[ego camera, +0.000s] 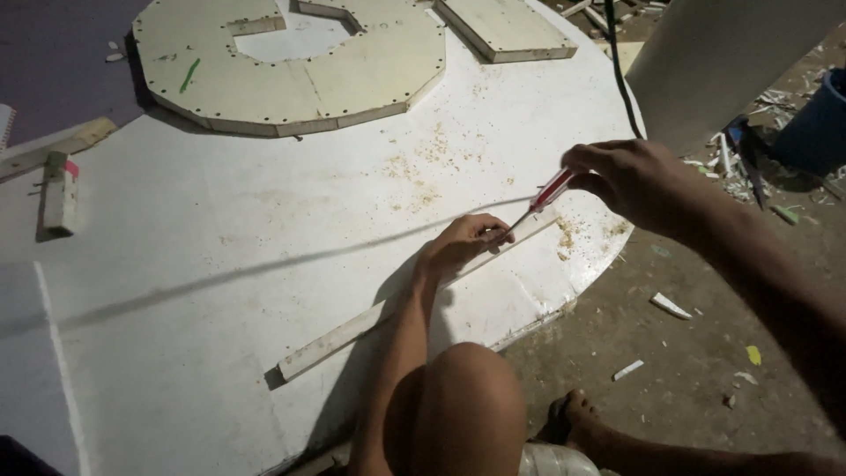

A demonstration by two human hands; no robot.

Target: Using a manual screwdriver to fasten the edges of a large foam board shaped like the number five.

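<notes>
Head view: looked down on a large white round board [264,264] that filled most of the frame, with a dirt floor [705,353] at the right and lower right.
Right hand: the right hand [630,181], right of centre, was closed around the red handle of a screwdriver [548,194], fingers pinching it, the shaft slanting down and left.
Screwdriver tip: it met the upper right end of the wooden strip just beside the left fingertips; the exact contact spot was too small to tell.
Left hand: the left hand [463,242], at centre, pressed flat-fingered on the wooden strip [388,308], fingertips bunched near the screwdriver tip; whether they pinched a screw could not be told.
Wooden strip: a long pale slat lay on the white board, running from lower left of centre up to the right, near the board's right edge.
Sawdust: brown sawdust [423,172] was scattered on the board above the hands and beside the strip's upper end.
Plywood ring: a pale plywood ring [352,79] with a cut-out middle and small holes along its edge lay at the upper centre, a rectangular plywood panel [502,31] just right of it.
Small block: a wood block [62,198] with a red-and-green mark lay at the left edge.
Knee: the person's bare knee [467,397] rose at the bottom centre, a foot [577,414] on the floor to its right.
Floor litter: white scraps [670,306] lay on the dirt, well apart from the board.
</notes>
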